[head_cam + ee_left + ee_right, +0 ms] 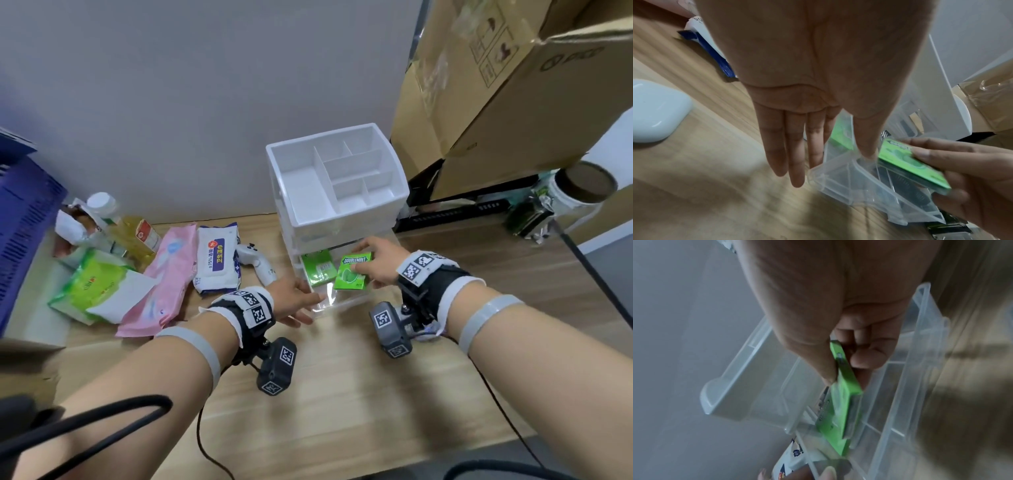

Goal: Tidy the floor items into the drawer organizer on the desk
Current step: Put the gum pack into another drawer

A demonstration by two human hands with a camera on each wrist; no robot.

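The white drawer organizer (337,192) stands on the wooden surface with its clear bottom drawer (325,303) pulled out. My right hand (378,263) pinches a green Doublemint gum pack (352,272) over the drawer's right side. A second green pack (317,267) lies inside on the left. My left hand (296,301) rests at the drawer's front-left corner. In the left wrist view its fingers (795,154) are straight beside the drawer (849,178), the thumb touching the rim, near the gum pack (906,162). In the right wrist view, thumb and fingers (830,366) clamp the pack (840,402) above the drawer (900,386).
Left of the organizer lie a white controller (257,262), a wet-wipes pack (217,257), a pink pack (161,281), a green pack (92,284) and a bottle (126,229). A blue crate (20,222) stands far left. Cardboard boxes (496,85) and a cup (579,188) are at the right.
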